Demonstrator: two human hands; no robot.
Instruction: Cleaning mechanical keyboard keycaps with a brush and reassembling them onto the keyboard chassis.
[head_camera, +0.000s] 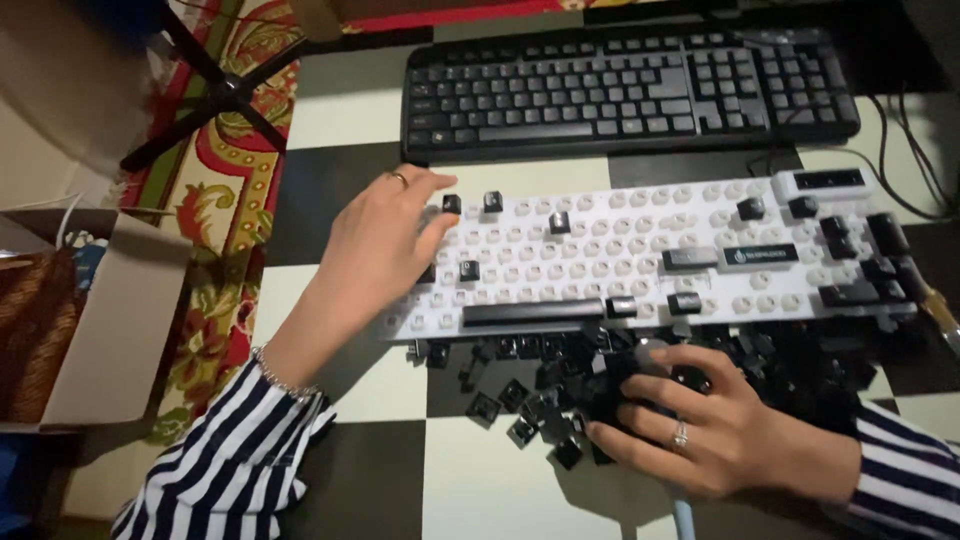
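Observation:
A white keyboard base lies across the checkered surface with most keycaps off and a few black keys still on it. My left hand rests flat on its left end, fingers near a black keycap. A pile of loose black keycaps lies along the base's near edge. My right hand is spread over that pile, fingertips among the caps; whether it grips one is hidden. Both wrists wear striped sleeves.
A complete black keyboard lies behind the white one, cables trailing at right. An open cardboard box sits at left beside a patterned rug and black chair legs.

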